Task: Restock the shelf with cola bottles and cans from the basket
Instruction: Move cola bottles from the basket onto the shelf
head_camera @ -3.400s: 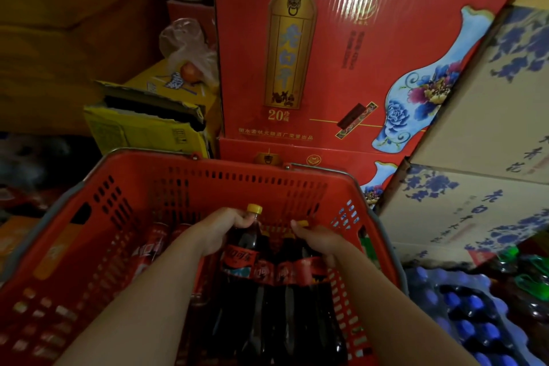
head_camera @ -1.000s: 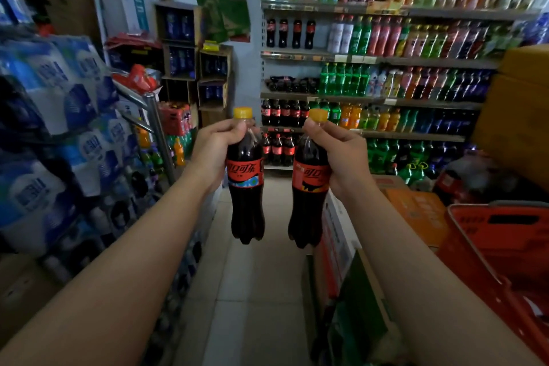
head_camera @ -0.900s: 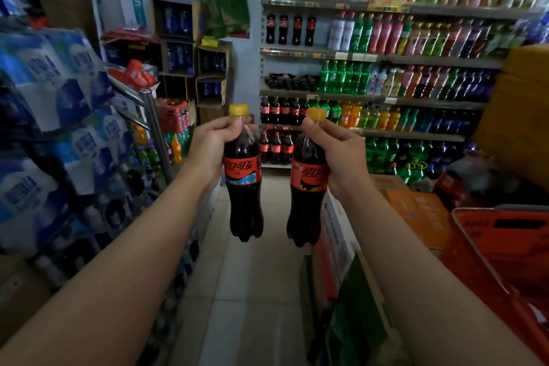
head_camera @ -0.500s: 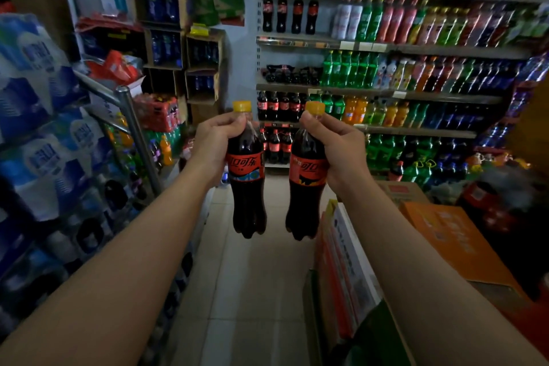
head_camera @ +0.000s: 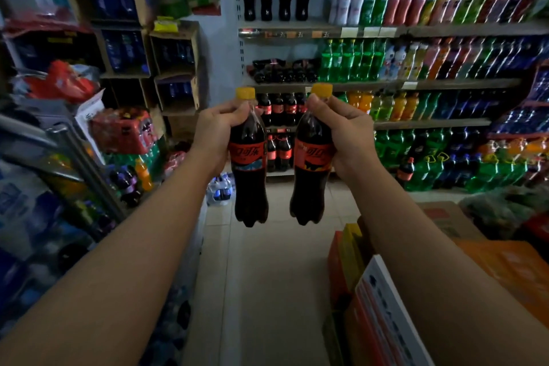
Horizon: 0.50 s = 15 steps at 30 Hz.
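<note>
1. Plainly, the left hand (head_camera: pixel 218 128) curled round the neck of the left cola bottle (head_camera: pixel 251 184), and the right hand (head_camera: pixel 349 134) gripped the neck of the right cola bottle (head_camera: pixel 310 184). Both bottles hung upright, side by side but apart.
2. The shelf (head_camera: pixel 386 85) stood at twelve o'clock, well apart from both hands. Its cola row (head_camera: pixel 277 108) showed behind the gap between the two bottles.
3. Neither hand looked nearer (the arms reached about evenly), so either bottle could probably go in first, its long axis kept vertical.

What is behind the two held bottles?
Shelves with rows of cola bottles show between and beside them; what stands behind the left bottle and right bottle is covered.
</note>
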Motion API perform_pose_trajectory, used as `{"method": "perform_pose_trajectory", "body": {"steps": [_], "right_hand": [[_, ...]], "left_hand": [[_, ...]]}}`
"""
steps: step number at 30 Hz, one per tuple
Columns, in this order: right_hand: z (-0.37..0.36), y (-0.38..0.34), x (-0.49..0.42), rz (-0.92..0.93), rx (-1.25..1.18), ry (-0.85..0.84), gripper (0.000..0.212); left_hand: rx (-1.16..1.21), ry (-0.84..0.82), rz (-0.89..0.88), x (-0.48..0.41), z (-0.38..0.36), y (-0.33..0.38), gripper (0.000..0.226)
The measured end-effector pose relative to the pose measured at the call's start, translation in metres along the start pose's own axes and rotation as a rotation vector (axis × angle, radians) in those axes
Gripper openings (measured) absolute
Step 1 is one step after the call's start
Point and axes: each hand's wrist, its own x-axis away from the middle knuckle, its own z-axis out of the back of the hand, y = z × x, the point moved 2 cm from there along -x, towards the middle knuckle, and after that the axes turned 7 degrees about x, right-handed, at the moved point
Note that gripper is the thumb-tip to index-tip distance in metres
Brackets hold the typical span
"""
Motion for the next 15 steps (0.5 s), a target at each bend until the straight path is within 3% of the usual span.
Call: {"method": "perform_pose_trajectory", "body": {"steps": [5, 15], "right_hand": [[-0.007, 0.028, -0.095, -0.013, -0.013, 0.01, 0.026], [-0.02, 0.079, -0.311, -0.036, -0.031, -0.008, 0.016]], "left_hand": [[0.011, -0.026, 0.004, -0.098, -0.003, -0.028, 0.014], [0.002, 0.016, -0.006, -0.302, -0.015, -0.077, 0.015]]}}
